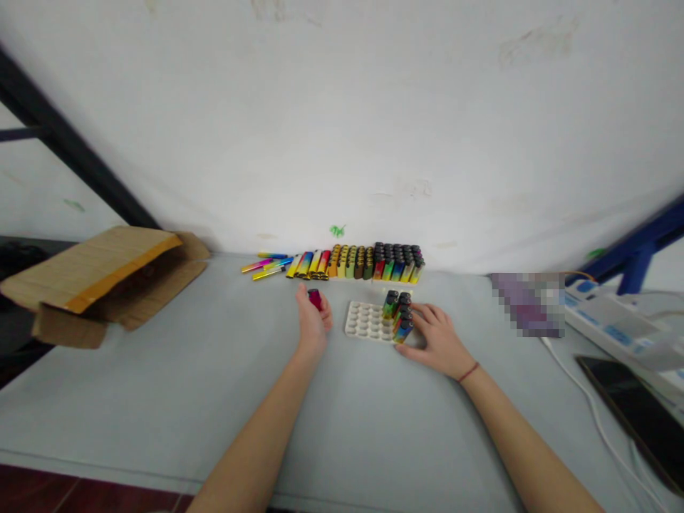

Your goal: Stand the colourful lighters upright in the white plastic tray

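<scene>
Black-topped, rainbow-bodied lighters [405, 313] stand upright at the right end of a white, rectangular plastic tray [366, 320] near the middle of a pale grey tabletop [368, 427]. Nearest to us on the right, we record a black, flat rectangular phone [635, 417]. Next come the two hands. We find the right hand [430, 335], with a thin dark red cord [469, 372] at its wrist, beside the lighters, its thumb and fingers parted around the tray's right end; we cannot tell whether it grips anything. We observe the left hand [313, 317] apart from the tray, closed around a short magenta cylinder [315, 298] with a dark end. The tray's left portion shows bare round sockets. To the far left, we note an open brown cardboard box [107, 267] lying on its side; to the right, a white power strip [614, 328]. Farthest back, before a stained white wall [342, 128], we see shiny multicoloured tubes [306, 264] lying loose, upright gold-ended tubes [350, 262] beside them, then a denser block of black-topped lighters [398, 262].
</scene>
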Tool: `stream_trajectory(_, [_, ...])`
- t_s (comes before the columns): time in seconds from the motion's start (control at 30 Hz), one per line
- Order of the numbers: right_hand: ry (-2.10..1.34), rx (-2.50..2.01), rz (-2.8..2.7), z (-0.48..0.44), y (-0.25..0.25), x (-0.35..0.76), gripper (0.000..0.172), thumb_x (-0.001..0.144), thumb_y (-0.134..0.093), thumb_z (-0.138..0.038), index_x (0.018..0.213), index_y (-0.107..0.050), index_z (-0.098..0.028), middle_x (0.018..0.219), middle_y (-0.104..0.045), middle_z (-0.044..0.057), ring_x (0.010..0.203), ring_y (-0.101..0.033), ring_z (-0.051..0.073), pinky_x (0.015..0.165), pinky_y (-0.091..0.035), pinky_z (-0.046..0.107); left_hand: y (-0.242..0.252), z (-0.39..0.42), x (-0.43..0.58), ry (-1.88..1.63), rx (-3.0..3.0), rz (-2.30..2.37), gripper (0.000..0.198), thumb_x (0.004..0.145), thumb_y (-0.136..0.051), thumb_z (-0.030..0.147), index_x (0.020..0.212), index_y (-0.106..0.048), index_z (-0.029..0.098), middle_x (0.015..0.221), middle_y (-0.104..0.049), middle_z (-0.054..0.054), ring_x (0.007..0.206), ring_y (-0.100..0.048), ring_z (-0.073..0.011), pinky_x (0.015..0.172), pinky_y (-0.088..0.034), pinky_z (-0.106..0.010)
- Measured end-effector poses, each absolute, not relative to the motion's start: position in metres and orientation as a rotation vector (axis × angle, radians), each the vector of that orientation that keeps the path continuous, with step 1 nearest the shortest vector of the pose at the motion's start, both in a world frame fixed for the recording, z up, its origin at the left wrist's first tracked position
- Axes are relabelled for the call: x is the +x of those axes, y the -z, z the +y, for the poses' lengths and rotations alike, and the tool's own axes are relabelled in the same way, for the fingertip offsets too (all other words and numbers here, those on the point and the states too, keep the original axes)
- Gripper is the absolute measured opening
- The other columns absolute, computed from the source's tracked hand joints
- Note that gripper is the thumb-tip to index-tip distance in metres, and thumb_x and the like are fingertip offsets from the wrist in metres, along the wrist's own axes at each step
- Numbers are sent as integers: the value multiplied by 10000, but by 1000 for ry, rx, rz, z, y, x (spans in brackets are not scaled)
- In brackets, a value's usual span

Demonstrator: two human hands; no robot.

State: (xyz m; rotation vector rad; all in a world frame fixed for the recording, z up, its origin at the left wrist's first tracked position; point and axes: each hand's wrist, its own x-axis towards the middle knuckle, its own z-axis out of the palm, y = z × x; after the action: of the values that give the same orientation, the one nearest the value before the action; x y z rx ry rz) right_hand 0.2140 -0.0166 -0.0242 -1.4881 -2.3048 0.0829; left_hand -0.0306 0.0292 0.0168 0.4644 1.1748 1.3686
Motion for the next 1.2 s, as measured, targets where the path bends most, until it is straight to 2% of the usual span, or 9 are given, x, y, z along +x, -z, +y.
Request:
stream_trajectory(0.13, [-80, -1499, -2305, -17, 24, 214, 608, 775, -626, -576, 1233, -585, -178, 1295, -562, 139, 1165, -459, 332, 982, -385, 495, -16, 31, -31, -1335, 481, 1177, 456, 902, -292, 419, 503, -297, 198, 383, -184, 74, 306, -139, -53, 325, -94, -180])
stream_trajectory(0.33, [-73, -1491, -2311, -17, 23, 214, 614, 774, -629, -572, 1254, -576, -192, 1285, -569, 135, 1159, -462, 329, 975, -392, 495, -15, 31, -31, -1387, 481, 1175, 426, 900, -312, 368, 510, -297, 198, 387, -199, 68, 310, -149, -52, 324, -100, -182])
stream_trajectory(0.5, [-79, -1496, -2311, -17, 23, 214, 623, 767, -645, -562, 1250, -576, -174, 1289, -565, 142, 1154, -462, 329, 973, -393, 492, -10, 31, -32, -1399, 514, 1133, 474, 904, -322, 500, 541, -326, 194, 400, -218, 81, 314, -178, -42, 330, -135, -169])
stream_trajectory(0.63, [-85, -1499, -2310, -17, 23, 214, 611, 773, -635, -568, 1244, -578, -182, 1293, -562, 139, 1161, -458, 332, 975, -391, 496, -2, 33, -30, -1418, 680, 1119, 502, 890, -284, 612, 635, -414, 200, 423, -305, 74, 335, -263, -68, 352, -211, -198])
stream_trajectory(0.73, [-82, -1503, -2308, -18, 22, 213, 606, 775, -633, -568, 1241, -579, -184, 1298, -560, 137, 1165, -457, 331, 976, -392, 488, 2, 30, -26, -1485, 1013, 1105, 366, 882, -421, 561, 847, -493, 204, 518, -440, 65, 434, -414, -94, 457, -356, -217])
stream_trajectory(0.8, [-78, -1501, -2311, -18, 22, 213, 612, 770, -642, -563, 1240, -579, -175, 1298, -560, 139, 1164, -458, 329, 979, -391, 483, 2, 24, -23, -1492, 1314, 1083, 296, 908, -441, 493, 955, -515, 210, 674, -563, 24, 622, -548, -122, 648, -459, -255])
stream_trajectory(0.9, [-78, -1493, -2319, -17, 22, 214, 625, 767, -649, -558, 1245, -574, -163, 1297, -562, 142, 1161, -459, 327, 981, -389, 483, -1, 15, -20, -1412, 1754, 1070, 291, 928, -441, 430, 1004, -592, 193, 972, -635, -69, 955, -584, -183, 907, -440, -337])
stream_trajectory(0.97, [-79, -1490, -2317, -17, 23, 214, 627, 767, -645, -564, 1249, -572, -169, 1296, -562, 141, 1163, -459, 326, 981, -391, 485, -3, 12, -17, -1345, 1947, 1042, 273, 911, -490, 389, 1017, -638, 186, 1035, -634, -92, 1016, -567, -207, 940, -426, -355])
stream_trajectory(1.2, [-89, -1491, -2310, -18, 22, 213, 620, 772, -636, -558, 1260, -566, -184, 1293, -562, 139, 1166, -454, 332, 979, -389, 492, -3, 9, -11, -1130, 2018, 1001, 217, 852, -600, 331, 1028, -694, 247, 1014, -712, -65, 980, -607, -227, 943, -408, -385])
